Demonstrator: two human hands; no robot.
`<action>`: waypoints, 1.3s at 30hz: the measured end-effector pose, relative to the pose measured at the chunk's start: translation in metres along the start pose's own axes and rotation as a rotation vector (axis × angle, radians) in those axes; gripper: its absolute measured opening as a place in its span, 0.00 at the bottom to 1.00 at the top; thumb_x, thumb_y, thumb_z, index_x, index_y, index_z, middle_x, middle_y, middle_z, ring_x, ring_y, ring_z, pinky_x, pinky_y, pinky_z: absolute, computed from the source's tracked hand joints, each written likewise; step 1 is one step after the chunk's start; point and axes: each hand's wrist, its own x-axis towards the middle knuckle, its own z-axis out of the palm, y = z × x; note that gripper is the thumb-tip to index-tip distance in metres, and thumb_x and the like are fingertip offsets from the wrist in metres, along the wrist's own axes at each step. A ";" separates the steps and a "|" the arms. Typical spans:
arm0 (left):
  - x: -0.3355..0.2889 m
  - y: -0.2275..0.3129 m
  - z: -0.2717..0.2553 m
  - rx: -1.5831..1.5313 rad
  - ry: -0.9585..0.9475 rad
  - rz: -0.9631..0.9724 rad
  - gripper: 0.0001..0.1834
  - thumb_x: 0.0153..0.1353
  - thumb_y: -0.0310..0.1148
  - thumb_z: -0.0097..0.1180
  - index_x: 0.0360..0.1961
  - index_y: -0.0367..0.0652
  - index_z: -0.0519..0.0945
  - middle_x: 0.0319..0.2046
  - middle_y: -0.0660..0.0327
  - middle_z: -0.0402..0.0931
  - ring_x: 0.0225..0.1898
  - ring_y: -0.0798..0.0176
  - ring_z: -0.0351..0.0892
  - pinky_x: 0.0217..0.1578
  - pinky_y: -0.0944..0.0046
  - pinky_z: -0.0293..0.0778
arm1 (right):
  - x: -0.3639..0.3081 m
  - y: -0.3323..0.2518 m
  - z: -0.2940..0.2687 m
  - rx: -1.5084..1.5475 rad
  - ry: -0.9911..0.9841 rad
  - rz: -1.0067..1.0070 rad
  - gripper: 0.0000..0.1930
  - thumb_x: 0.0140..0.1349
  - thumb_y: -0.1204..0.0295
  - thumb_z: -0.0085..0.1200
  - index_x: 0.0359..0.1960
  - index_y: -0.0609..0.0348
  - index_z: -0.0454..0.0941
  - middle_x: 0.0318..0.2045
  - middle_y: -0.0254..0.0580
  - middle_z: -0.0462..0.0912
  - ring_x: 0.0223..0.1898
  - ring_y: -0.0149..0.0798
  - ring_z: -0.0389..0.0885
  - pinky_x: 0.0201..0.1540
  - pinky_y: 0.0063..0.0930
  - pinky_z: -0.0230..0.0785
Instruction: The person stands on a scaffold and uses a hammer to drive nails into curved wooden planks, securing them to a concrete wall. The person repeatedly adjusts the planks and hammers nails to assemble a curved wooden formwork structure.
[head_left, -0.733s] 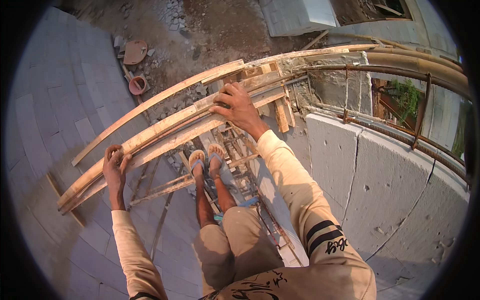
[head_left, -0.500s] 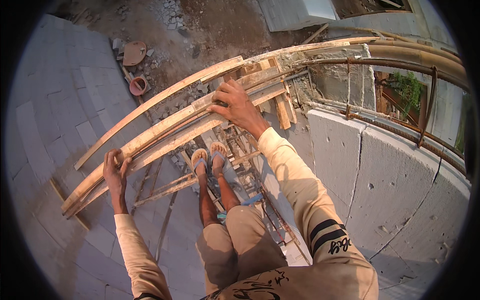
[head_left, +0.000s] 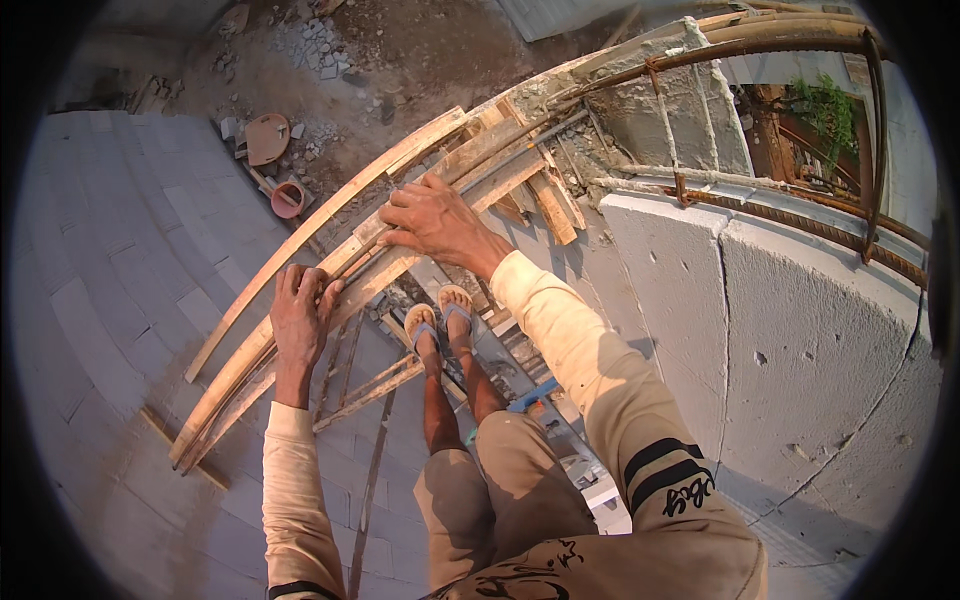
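A narrow formwork of long wooden boards [head_left: 225, 385] runs from the lower left up toward the grey concrete column at the upper right, with steel rods [head_left: 535, 142] lying in the gap between its sides. My left hand [head_left: 303, 318] has its fingers curled over the top of the boards, near their middle. Farther up, my right hand [head_left: 440, 225] grips across the boards, fingertips over the far edge; what lies beneath its palm is hidden. Another long wooden strip [head_left: 270, 270] runs alongside on the far side, apart from my left hand.
Rusty rebar [head_left: 770, 45] and a grey block wall [head_left: 800, 330] stand at the right. My sandalled feet [head_left: 438, 315] are below the formwork, among scaffold poles [head_left: 370, 490]. Far below lie a pink bucket [head_left: 288, 200], a round pan [head_left: 268, 138] and rubble [head_left: 325, 50].
My left hand has slid up along the boards and is closer to my right hand. My right hand stays on the boards. The whole view has shifted and turned slightly.
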 end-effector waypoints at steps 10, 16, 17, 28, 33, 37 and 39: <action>0.004 -0.012 0.014 -0.166 -0.120 -0.065 0.20 0.81 0.45 0.57 0.36 0.41 0.82 0.23 0.49 0.76 0.23 0.47 0.77 0.30 0.49 0.73 | 0.005 -0.014 0.002 0.094 0.048 0.189 0.20 0.61 0.48 0.73 0.41 0.51 0.87 0.28 0.33 0.82 0.41 0.40 0.82 0.57 0.42 0.64; 0.012 -0.017 0.010 -0.239 -0.149 -0.078 0.24 0.83 0.47 0.55 0.33 0.37 0.79 0.19 0.54 0.67 0.21 0.60 0.63 0.27 0.56 0.67 | 0.009 -0.013 0.005 0.182 0.180 0.183 0.19 0.56 0.50 0.75 0.36 0.51 0.86 0.27 0.36 0.83 0.37 0.42 0.82 0.55 0.43 0.65; 0.015 -0.019 0.010 -0.216 -0.152 -0.081 0.24 0.83 0.47 0.55 0.33 0.37 0.79 0.18 0.55 0.66 0.21 0.62 0.62 0.26 0.57 0.67 | 0.010 -0.013 0.006 0.169 0.230 0.157 0.19 0.55 0.50 0.75 0.36 0.51 0.86 0.27 0.37 0.83 0.37 0.42 0.82 0.55 0.43 0.65; 0.012 -0.020 0.010 -0.200 -0.175 -0.061 0.24 0.83 0.46 0.55 0.33 0.37 0.80 0.18 0.58 0.62 0.23 0.68 0.59 0.25 0.60 0.64 | 0.010 -0.013 0.008 0.201 0.149 0.212 0.15 0.51 0.57 0.73 0.31 0.52 0.85 0.29 0.43 0.87 0.40 0.47 0.87 0.58 0.43 0.66; 0.011 -0.021 0.010 -0.218 -0.138 -0.082 0.26 0.83 0.48 0.55 0.31 0.36 0.79 0.18 0.58 0.63 0.23 0.66 0.60 0.26 0.59 0.65 | 0.012 -0.013 0.013 0.247 0.165 0.239 0.15 0.52 0.57 0.73 0.33 0.52 0.86 0.30 0.42 0.88 0.42 0.47 0.87 0.64 0.43 0.64; 0.011 -0.020 0.011 -0.127 -0.199 -0.162 0.24 0.83 0.46 0.55 0.32 0.37 0.80 0.18 0.57 0.63 0.22 0.64 0.62 0.26 0.58 0.65 | 0.010 -0.012 0.013 0.221 0.190 0.211 0.14 0.53 0.58 0.73 0.33 0.53 0.86 0.31 0.43 0.89 0.44 0.46 0.88 0.63 0.44 0.66; 0.012 -0.019 0.013 -0.100 -0.125 -0.028 0.21 0.82 0.44 0.57 0.34 0.38 0.82 0.18 0.54 0.69 0.20 0.57 0.68 0.27 0.55 0.69 | 0.009 -0.012 0.011 0.224 0.132 0.246 0.14 0.52 0.59 0.73 0.33 0.52 0.87 0.31 0.42 0.89 0.44 0.46 0.88 0.62 0.43 0.66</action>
